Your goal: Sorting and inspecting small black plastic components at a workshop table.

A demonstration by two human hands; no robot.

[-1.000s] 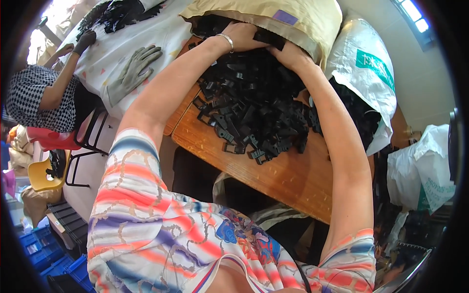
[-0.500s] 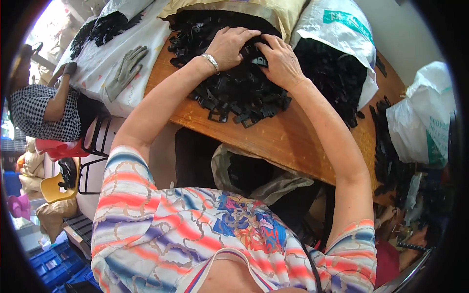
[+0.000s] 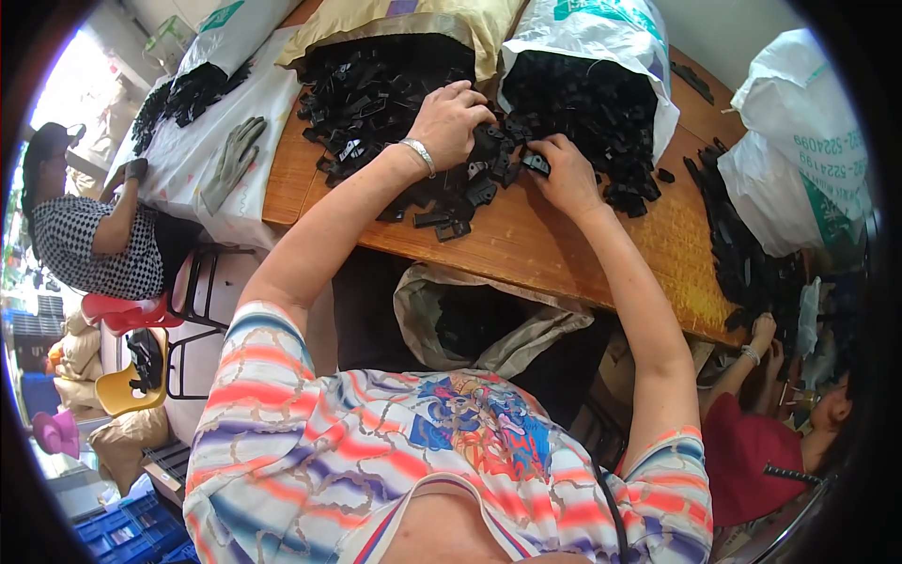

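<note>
My right hand point(image 3: 567, 177) pinches a small black plastic part point(image 3: 536, 164) between thumb and fingers, just above the wooden table point(image 3: 601, 254). To its left my left hand point(image 3: 447, 124), a silvery bracelet point(image 3: 418, 153) at the wrist, bends its fingers over the loose black parts. Its fingertips are partly hidden, and I cannot make out what they grip. A heap of black plastic parts point(image 3: 381, 89) spills from the mouth of a yellow sack point(image 3: 310, 30). More black parts point(image 3: 587, 103) lie in the white sack point(image 3: 648, 42) on the right.
An open beige sack point(image 3: 526, 348) hangs below the table edge at my lap. A grey glove point(image 3: 232, 162) lies on the white-covered table at left, where a person point(image 3: 99, 226) sits. Long black pieces point(image 3: 719, 240) and another white sack point(image 3: 789, 179) stand right, near a person in red point(image 3: 752, 461).
My hands, close together over the heap before, have moved apart. The right has drawn back toward the gap between the sacks, a black part in its fingers. The whole view has shifted.
</note>
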